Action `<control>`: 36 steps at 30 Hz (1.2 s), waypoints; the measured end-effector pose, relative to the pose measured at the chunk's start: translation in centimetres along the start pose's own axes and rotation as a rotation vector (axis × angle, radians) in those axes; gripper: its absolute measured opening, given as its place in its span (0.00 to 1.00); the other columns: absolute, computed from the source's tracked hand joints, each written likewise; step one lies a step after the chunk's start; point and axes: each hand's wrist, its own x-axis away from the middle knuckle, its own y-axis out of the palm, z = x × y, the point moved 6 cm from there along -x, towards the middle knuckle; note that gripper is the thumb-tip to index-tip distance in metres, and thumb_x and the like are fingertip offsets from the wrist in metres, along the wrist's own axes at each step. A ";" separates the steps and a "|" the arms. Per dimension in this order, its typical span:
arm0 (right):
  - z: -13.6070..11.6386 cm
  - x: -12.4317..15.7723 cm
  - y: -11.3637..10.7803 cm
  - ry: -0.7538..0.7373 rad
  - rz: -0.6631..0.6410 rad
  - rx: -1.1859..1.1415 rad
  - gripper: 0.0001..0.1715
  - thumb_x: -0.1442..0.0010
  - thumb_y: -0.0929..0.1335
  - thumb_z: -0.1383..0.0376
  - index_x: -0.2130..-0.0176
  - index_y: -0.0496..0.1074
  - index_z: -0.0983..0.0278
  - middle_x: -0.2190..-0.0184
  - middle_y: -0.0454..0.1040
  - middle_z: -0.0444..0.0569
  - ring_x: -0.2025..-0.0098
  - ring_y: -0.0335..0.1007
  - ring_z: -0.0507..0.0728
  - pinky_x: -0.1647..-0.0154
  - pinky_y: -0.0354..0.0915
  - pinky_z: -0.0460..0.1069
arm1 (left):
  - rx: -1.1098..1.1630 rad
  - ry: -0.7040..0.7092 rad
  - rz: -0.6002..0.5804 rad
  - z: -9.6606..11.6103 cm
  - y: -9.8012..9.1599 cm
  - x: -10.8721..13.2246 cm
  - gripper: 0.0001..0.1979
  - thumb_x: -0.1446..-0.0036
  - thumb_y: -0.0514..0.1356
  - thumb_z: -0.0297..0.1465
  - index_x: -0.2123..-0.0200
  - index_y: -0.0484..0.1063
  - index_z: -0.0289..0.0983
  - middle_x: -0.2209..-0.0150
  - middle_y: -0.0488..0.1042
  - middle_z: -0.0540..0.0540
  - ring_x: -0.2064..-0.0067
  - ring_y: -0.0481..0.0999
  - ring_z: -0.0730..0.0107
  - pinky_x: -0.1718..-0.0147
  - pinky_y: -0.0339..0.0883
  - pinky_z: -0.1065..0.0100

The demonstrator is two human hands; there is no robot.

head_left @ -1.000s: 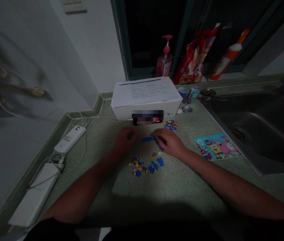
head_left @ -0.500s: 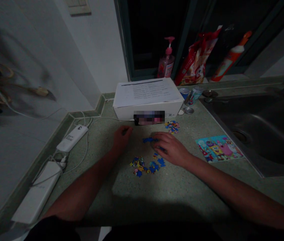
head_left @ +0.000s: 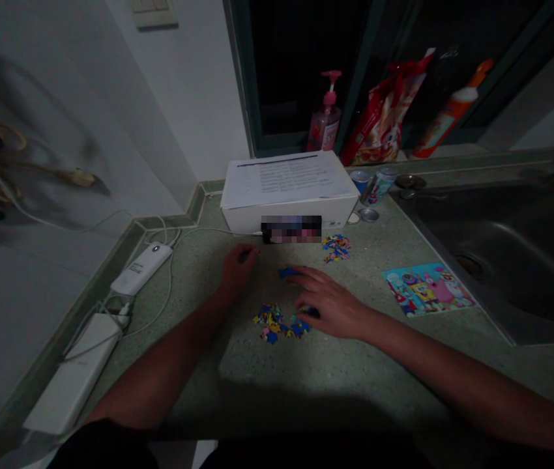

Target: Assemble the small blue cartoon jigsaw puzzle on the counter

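Dark, apparently short sleeves [head_left: 103, 446]; forearms [head_left: 418, 358] bare.

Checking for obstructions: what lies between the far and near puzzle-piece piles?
In the head view, the right hand lies between the far pile and the near pile.

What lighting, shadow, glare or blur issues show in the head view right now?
Head view: dim overall, with a broad shadow darkening the near part of the counter; head view: soft sheen in the sink; head view: mosaic over the device at the white box; head view: puzzle pieces near the right hand lack crisp detail.
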 end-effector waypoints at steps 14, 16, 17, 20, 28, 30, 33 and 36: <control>-0.4 0.3 0.3 0.006 -0.063 -0.047 0.13 0.40 0.80 0.64 0.55 0.81 0.61 0.30 0.70 0.59 0.21 0.53 0.70 0.24 0.57 0.69 | -0.015 -0.006 -0.008 0.1 0.1 0.1 0.08 0.40 0.65 0.38 0.66 0.79 0.39 0.64 0.83 0.46 0.57 0.82 0.57 0.52 0.74 0.59; -0.5 0.3 0.3 0.009 -0.060 -0.046 0.12 0.40 0.80 0.64 0.56 0.81 0.61 0.30 0.70 0.58 0.22 0.53 0.69 0.24 0.58 0.69 | -0.016 -0.008 -0.011 0.0 0.1 0.1 0.08 0.41 0.65 0.38 0.66 0.79 0.39 0.64 0.83 0.46 0.58 0.82 0.58 0.53 0.74 0.60; -0.6 0.3 0.3 0.008 -0.055 -0.050 0.11 0.39 0.79 0.64 0.56 0.80 0.61 0.30 0.70 0.58 0.22 0.53 0.69 0.24 0.58 0.69 | -0.016 -0.009 -0.012 0.0 0.1 0.1 0.08 0.41 0.65 0.37 0.66 0.79 0.39 0.64 0.83 0.46 0.58 0.82 0.58 0.53 0.74 0.60; -0.7 0.3 0.1 0.006 -0.043 -0.065 0.08 0.37 0.78 0.64 0.57 0.80 0.60 0.31 0.72 0.57 0.22 0.54 0.69 0.24 0.59 0.70 | -0.018 -0.010 -0.009 0.1 0.1 0.1 0.07 0.41 0.65 0.37 0.66 0.79 0.39 0.64 0.83 0.46 0.57 0.82 0.58 0.53 0.74 0.60; -0.7 0.3 0.2 -0.005 -0.036 -0.032 0.08 0.36 0.76 0.68 0.56 0.80 0.60 0.32 0.73 0.58 0.23 0.56 0.69 0.25 0.62 0.69 | -0.023 -0.012 -0.008 0.4 0.0 0.2 0.07 0.40 0.66 0.36 0.66 0.80 0.39 0.63 0.83 0.45 0.57 0.82 0.58 0.51 0.74 0.59; -0.6 0.3 0.3 -0.002 -0.027 -0.026 0.08 0.36 0.75 0.68 0.55 0.81 0.60 0.33 0.73 0.58 0.23 0.57 0.69 0.26 0.62 0.70 | -0.026 -0.015 -0.005 0.4 0.0 0.2 0.07 0.40 0.66 0.36 0.66 0.80 0.39 0.64 0.83 0.46 0.57 0.82 0.58 0.51 0.74 0.59; -0.3 0.2 0.3 0.012 -0.004 -0.007 0.08 0.35 0.74 0.68 0.55 0.81 0.61 0.33 0.74 0.59 0.24 0.59 0.70 0.27 0.64 0.70 | -0.024 -0.019 -0.004 0.3 0.0 0.1 0.06 0.40 0.66 0.35 0.65 0.80 0.39 0.63 0.84 0.45 0.57 0.82 0.58 0.51 0.74 0.59; 0.1 0.0 0.0 0.008 0.026 0.003 0.04 0.32 0.73 0.68 0.57 0.81 0.61 0.36 0.76 0.59 0.26 0.62 0.69 0.28 0.65 0.70 | -0.022 -0.020 -0.004 0.3 0.1 0.1 0.07 0.40 0.66 0.36 0.65 0.80 0.39 0.63 0.84 0.45 0.57 0.83 0.57 0.51 0.75 0.59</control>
